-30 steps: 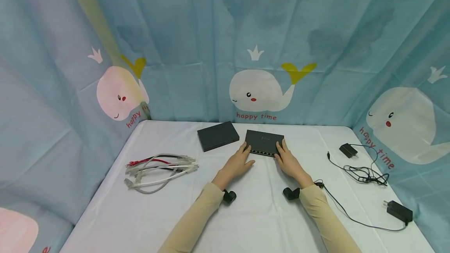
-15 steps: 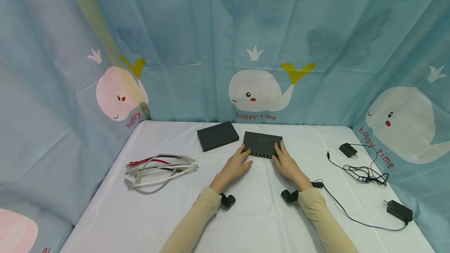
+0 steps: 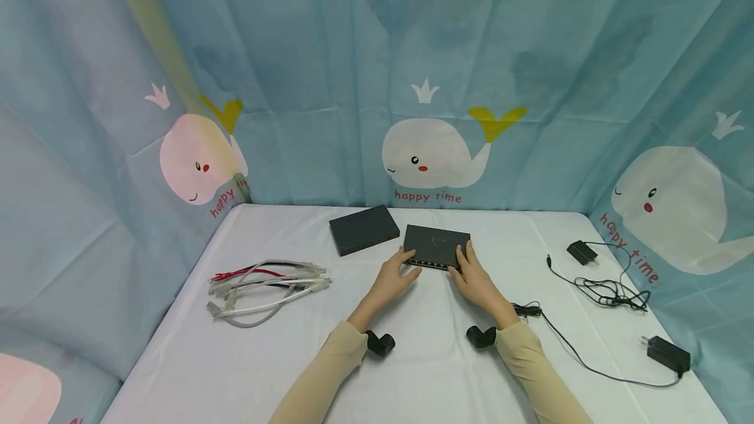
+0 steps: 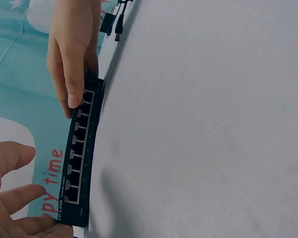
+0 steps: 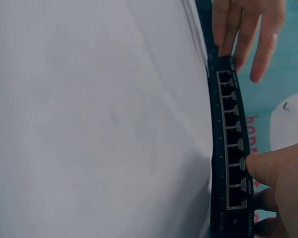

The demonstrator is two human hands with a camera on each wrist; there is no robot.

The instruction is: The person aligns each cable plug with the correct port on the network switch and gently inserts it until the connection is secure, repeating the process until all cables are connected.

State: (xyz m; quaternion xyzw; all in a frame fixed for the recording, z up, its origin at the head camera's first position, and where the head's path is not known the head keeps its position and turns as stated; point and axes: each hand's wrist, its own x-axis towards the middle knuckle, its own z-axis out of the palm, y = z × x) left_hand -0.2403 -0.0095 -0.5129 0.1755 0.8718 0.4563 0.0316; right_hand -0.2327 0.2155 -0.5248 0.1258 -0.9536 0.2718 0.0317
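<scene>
A black network switch [image 3: 434, 242] lies on the white table, its row of ports facing me. My left hand [image 3: 390, 281] touches the switch's left end with its fingertips. At the right end rests my right hand [image 3: 478, 283], fingers extended over the top and the thumb by the front edge. In the left wrist view the ports [image 4: 79, 148] show no plugs, and TP-LINK lettering is on that end. The right wrist view shows the right thumb [image 5: 268, 166] against the upper edge of the port face. A second black flat box [image 3: 364, 229] lies left of the switch.
Several cables [image 3: 268, 290], grey, white, black and red, lie in a bundle at the left. To the right are a black power adapter [image 3: 582, 252] with a coiled cord and another adapter [image 3: 668, 354] whose cord runs toward my right wrist. A curtain [image 3: 330, 84] stands behind the table.
Both hands and the network switch have slid a little toward me and slightly left. The second box, the cables and the adapters stay in place.
</scene>
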